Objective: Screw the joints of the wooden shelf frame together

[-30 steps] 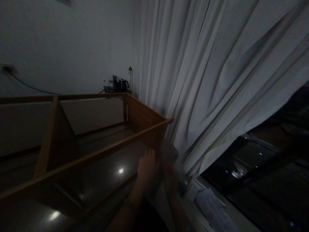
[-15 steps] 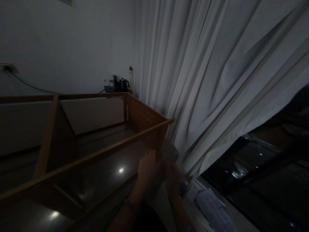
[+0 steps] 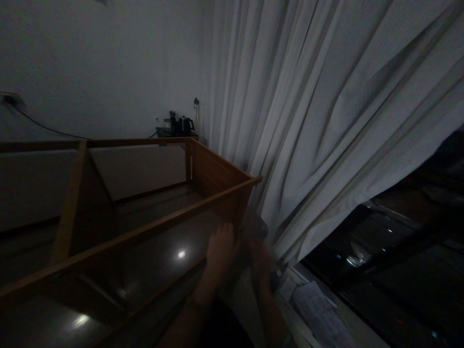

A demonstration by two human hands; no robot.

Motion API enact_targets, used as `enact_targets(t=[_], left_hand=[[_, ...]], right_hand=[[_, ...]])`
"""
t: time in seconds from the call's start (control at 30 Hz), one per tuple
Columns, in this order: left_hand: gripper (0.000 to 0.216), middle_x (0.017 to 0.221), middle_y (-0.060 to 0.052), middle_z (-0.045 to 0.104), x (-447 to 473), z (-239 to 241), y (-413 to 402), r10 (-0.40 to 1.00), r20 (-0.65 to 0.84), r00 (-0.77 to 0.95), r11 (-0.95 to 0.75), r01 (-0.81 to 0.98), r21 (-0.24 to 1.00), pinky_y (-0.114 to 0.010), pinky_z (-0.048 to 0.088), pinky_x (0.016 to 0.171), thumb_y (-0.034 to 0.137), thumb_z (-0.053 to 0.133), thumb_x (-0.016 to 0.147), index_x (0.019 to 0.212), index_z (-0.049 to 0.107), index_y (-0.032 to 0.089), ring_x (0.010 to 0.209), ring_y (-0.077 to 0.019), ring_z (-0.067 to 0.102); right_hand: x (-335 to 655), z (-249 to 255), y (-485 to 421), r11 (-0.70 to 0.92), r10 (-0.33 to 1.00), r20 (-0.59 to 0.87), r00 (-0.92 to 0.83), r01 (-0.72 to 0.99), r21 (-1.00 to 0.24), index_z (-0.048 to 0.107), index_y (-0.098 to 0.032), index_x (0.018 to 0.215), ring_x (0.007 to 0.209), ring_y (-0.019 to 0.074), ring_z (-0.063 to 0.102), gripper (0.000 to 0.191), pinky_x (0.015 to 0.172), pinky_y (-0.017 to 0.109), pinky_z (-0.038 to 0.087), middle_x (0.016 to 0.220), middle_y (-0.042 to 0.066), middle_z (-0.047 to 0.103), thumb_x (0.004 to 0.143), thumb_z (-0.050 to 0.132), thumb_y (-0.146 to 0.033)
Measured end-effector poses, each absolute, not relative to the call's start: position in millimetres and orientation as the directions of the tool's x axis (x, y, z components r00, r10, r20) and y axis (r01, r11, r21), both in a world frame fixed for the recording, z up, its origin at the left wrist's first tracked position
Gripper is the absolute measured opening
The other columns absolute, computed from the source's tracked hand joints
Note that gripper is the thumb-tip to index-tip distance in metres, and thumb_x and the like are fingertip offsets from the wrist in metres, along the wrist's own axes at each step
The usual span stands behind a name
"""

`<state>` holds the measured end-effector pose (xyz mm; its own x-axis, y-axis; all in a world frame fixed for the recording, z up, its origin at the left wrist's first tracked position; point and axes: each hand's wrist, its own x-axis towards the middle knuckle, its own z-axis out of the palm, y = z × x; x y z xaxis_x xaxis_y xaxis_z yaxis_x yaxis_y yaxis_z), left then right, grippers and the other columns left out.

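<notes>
A large brown wooden frame [image 3: 224,176] with crossbars and board panels fills the left and middle of the view. My left hand [image 3: 221,246] is closed at the lower part of its near right corner post, knuckles up. Dim light hides exactly how the fingertips sit on the wood. Just right of the post is my right hand [image 3: 259,261], blurred, with its fingers curled in toward the left hand. Whatever lies between those fingers is too dark and smeared to make out. Behind both hands rests a rounded greyish object [image 3: 257,224].
A long white curtain [image 3: 290,145] hangs close along the right. Below it, a white ledge [image 3: 290,282] holds folded greyish cloth or paper [image 3: 319,309], beside dark window glass [image 3: 398,270]. A black kettle [image 3: 184,125] stands on a small dark surface by the far wall.
My right hand has shifted slightly and turned beside the post, its fingers more blurred now. My left hand and the wooden frame stay almost where they were.
</notes>
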<state>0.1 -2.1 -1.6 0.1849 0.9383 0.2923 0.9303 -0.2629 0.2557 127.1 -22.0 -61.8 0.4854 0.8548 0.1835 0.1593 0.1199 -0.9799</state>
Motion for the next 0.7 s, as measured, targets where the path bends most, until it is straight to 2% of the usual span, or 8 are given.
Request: enact_targets(t=[0.2, 0.3, 0.43, 0.7], left_hand=[[0.026, 0.106, -0.010, 0.060, 0.4, -4.0, -1.6, 0.940, 0.290, 0.179, -0.259, 0.928, 0.269, -0.032, 0.046, 0.073, 0.032, 0.043, 0.091, 0.109, 0.054, 0.016, 0.093, -0.0219, 0.058], [0.026, 0.106, -0.010, 0.061, 0.2, -3.0, -2.2, 0.941, 0.285, 0.183, -0.260, 0.929, 0.262, -0.033, 0.046, 0.075, 0.031, 0.042, 0.092, 0.108, 0.055, 0.015, 0.094, -0.0227, 0.058], [0.026, 0.109, -0.011, 0.060, 0.3, -1.8, -2.6, 0.939, 0.285, 0.192, -0.266, 0.931, 0.250, -0.034, 0.046, 0.076, 0.031, 0.041, 0.092, 0.108, 0.055, 0.015, 0.099, -0.0241, 0.057], [0.029, 0.113, -0.012, 0.059, -0.1, -0.1, -3.7, 0.946, 0.263, 0.189, -0.258, 0.931, 0.259, -0.033, 0.045, 0.080, 0.031, 0.040, 0.093, 0.113, 0.053, 0.015, 0.102, -0.0233, 0.055]], right_hand=[[136.4, -64.0, -19.7, 0.053, 0.892, 0.100, 0.440, 0.119, -0.992, 0.073, -0.014, 0.083, 0.075, 0.0263, 0.069, 0.059, 0.066, 0.035, 0.053, 0.082, 0.012, 0.073, 0.065, 0.065, -0.069], [132.5, -63.5, -22.3, 0.051, 0.891, 0.095, 0.443, 0.111, -0.993, 0.073, -0.014, 0.084, 0.076, 0.0267, 0.069, 0.060, 0.065, 0.034, 0.054, 0.083, 0.011, 0.073, 0.067, 0.062, -0.070], [126.4, -59.0, -27.7, 0.073, 0.881, 0.126, 0.455, 0.133, -0.988, 0.074, -0.015, 0.090, 0.079, 0.0259, 0.069, 0.056, 0.068, 0.034, 0.054, 0.089, 0.011, 0.073, 0.072, 0.059, -0.066], [120.3, -47.1, -36.9, 0.122, 0.868, 0.213, 0.448, 0.224, -0.967, 0.076, -0.018, 0.087, 0.087, 0.0266, 0.067, 0.045, 0.081, 0.037, 0.051, 0.091, 0.008, 0.074, 0.071, 0.063, -0.058]])
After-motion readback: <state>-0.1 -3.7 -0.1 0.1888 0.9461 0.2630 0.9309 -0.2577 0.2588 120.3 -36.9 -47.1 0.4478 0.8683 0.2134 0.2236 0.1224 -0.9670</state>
